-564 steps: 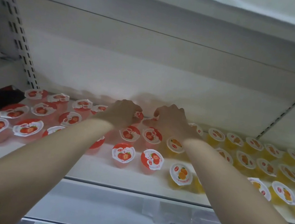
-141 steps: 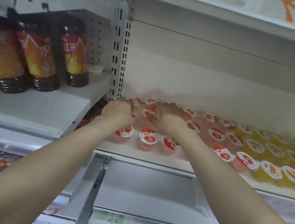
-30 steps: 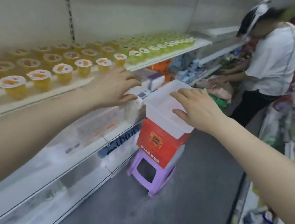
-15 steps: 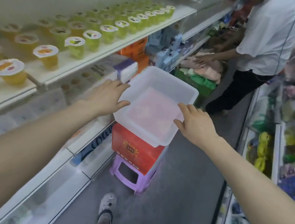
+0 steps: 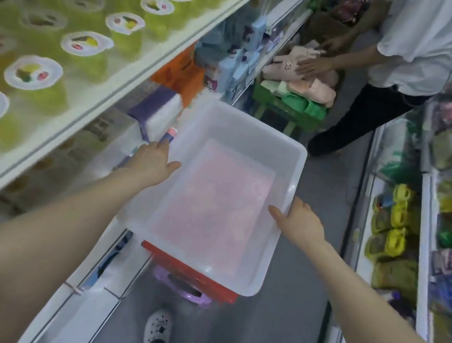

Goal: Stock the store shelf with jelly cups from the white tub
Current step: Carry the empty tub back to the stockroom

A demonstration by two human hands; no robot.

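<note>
Hands take the tub (image 5: 292,163) by its long rims: our left hand (image 5: 152,162) and right hand (image 5: 300,224) each hook fingers over an edge, thumbs inside. It looks empty, perched on a red box (image 5: 190,272); jelly cups (image 5: 84,42) fill the shelf (image 5: 133,77) left.

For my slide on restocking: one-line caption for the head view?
Both hands grip the empty white tub beside stocked jelly cups.

Red box (image 5: 190,271) and purple stool (image 5: 182,288) mostly hidden under white tub (image 5: 241,133).
</note>
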